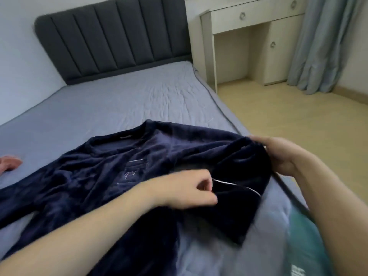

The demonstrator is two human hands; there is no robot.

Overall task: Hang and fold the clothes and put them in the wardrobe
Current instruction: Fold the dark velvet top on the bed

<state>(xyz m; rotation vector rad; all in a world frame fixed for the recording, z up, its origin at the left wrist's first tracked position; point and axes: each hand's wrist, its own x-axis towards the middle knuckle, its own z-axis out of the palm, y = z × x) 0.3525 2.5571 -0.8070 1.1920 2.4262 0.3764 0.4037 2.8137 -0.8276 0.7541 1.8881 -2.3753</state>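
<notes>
The navy velvet top [123, 168] lies spread on the bed [119, 100], its right sleeve doubled inward near the mattress edge. The plush fabric looks slippery, so the folded sleeve could slide open or slump off that edge if either grip eases too soon. The left hand [191, 188] has fingers curled, pinching the white-piped cuff; the right hand [278, 152] grips the shoulder fold, fingers tucked behind the cloth. A pink garment [10, 162] lies at far left.
</notes>
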